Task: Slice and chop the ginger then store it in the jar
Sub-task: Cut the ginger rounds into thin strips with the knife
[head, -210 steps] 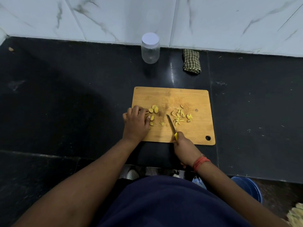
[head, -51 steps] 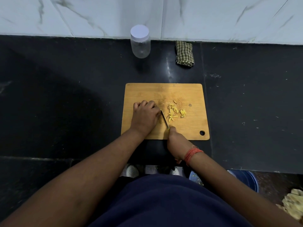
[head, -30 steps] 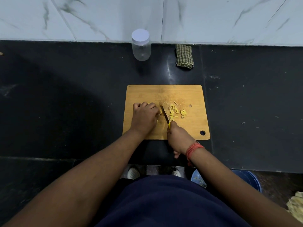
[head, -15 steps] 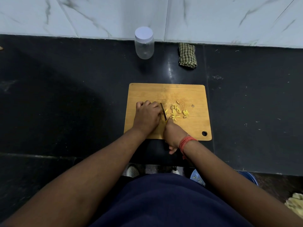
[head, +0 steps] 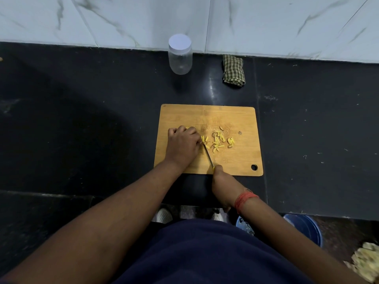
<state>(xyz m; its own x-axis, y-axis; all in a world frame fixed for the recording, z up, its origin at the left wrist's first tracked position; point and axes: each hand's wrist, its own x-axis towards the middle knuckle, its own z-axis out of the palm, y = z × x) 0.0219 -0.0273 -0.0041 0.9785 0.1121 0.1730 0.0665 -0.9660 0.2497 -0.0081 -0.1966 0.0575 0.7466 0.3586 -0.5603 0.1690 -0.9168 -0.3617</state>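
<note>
A wooden cutting board lies on the black counter. Yellow ginger strips are scattered near its middle. My left hand is curled on the board's left part, pressing down ginger slices that it mostly hides; a few cut strips show at its fingertips. My right hand grips a small knife by its yellow handle at the board's front edge, the blade pointing up toward my left fingertips. A clear plastic jar with a white lid on stands at the back by the wall.
A folded green checked cloth lies right of the jar against the marble wall. The counter's front edge runs just below the board. Below it, a blue bucket stands on the floor at lower right, with pale peelings beside it.
My right hand has drawn back toward the board's front edge with the knife. More cut strips now lie beside my left fingertips. My left hand stays on the slices.
</note>
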